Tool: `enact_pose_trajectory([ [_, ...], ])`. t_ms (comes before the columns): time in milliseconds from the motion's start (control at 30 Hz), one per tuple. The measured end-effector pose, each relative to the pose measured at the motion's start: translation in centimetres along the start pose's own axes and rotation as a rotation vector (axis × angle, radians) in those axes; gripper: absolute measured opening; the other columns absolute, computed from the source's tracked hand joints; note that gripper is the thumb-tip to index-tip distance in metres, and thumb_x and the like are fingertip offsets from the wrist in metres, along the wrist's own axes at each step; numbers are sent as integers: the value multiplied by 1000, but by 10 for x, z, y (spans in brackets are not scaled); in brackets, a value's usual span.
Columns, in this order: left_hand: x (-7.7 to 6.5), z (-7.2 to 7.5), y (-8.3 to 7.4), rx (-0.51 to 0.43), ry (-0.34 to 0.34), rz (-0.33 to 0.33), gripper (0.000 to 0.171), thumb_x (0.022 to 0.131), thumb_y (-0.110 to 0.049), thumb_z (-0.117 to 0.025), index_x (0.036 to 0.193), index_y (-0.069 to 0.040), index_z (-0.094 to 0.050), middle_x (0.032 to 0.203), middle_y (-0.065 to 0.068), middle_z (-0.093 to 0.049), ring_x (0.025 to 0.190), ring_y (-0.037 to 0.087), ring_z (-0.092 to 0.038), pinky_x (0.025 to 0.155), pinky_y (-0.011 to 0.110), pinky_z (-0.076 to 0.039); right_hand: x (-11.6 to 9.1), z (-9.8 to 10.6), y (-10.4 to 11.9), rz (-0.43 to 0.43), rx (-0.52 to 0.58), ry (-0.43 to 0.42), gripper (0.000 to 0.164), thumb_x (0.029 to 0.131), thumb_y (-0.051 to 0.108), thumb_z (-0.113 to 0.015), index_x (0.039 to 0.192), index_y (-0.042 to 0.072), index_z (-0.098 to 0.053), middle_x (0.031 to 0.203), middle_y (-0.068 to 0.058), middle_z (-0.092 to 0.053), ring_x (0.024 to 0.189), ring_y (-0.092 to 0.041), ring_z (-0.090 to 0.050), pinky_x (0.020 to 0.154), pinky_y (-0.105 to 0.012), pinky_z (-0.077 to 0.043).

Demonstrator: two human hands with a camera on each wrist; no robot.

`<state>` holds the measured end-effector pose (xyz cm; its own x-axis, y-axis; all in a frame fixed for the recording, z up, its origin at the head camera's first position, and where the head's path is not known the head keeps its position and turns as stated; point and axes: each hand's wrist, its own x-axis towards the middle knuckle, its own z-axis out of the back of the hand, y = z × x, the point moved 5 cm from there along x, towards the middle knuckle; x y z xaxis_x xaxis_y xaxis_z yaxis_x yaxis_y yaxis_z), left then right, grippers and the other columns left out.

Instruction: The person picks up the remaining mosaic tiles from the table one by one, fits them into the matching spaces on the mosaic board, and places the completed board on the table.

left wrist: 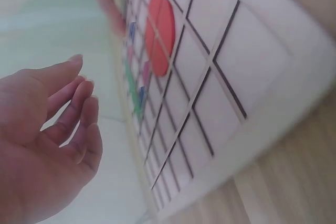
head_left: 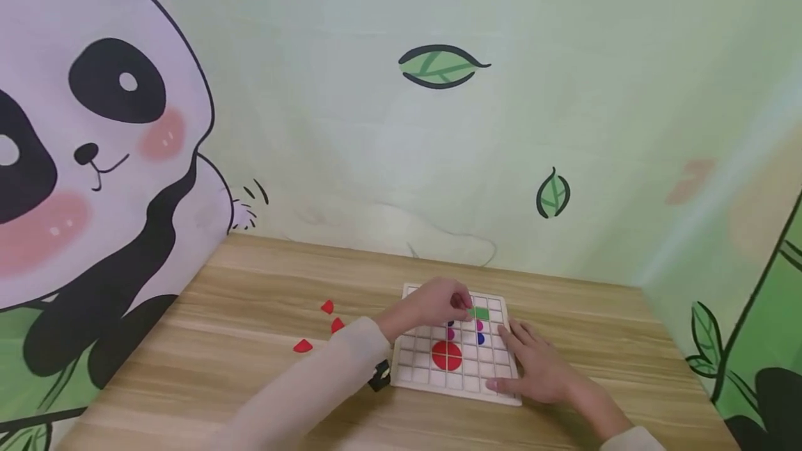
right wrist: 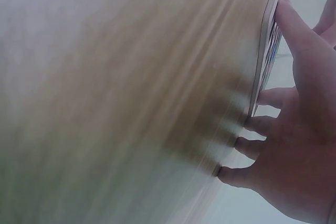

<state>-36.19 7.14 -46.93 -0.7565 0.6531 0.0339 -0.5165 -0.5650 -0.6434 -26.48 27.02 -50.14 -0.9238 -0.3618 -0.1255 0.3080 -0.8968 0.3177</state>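
Over the gridded board [head_left: 470, 355], the left hand [head_left: 438, 301] curls loosely, seemingly empty, near its far-side green piece [head_left: 480, 313]; the right hand [head_left: 539, 367], fingers spread, touches the board's right edge. Steady bracing there should prevent sliding.

We see a pale, square-cornered board [head_left: 473, 367] ruled into a grid of cells, lying flat on the wooden table [head_left: 595, 333], its far edge just short of the table's far edge. The right hand [head_left: 539, 367] touches the board's right edge. A flat red disc [head_left: 447, 355], quartered by the grid lines, sits a little left of the board's middle, toward its near edge. A green piece [head_left: 481, 314] lies toward the far right corner, its left end beside the left hand's [head_left: 438, 303] fingertips; we cannot tell whether they pinch anything. Nearer than it are two magenta dots [head_left: 480, 326] and two blue dots [head_left: 480, 339], one blue partly hidden. Three loose red wedges [head_left: 303, 346] lie beyond the board's left edge.
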Motion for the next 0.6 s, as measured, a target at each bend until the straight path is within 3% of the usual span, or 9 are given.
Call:
enact_pose_trajectory([
  [267,-42,35,5,12,-68,-24,29,96,-26,-82,118,-9,-75,102,-8,-70,97,8,-64,87,26,-55,-2,1,0,11,-4,-10,113,87,79,-67,165,4,-33,172,-25,-22,157,-52,-16,118,-76,-20],
  [600,-84,89,30,82,-152,59,37,97,-30,-80,127,-10,-72,121,8,-72,113,25,-66,96,41,-55,-2,2,2,7,-13,-7,113,88,77,-67,165,3,-32,171,-26,-22,157,-53,-16,116,-78,-21],
])
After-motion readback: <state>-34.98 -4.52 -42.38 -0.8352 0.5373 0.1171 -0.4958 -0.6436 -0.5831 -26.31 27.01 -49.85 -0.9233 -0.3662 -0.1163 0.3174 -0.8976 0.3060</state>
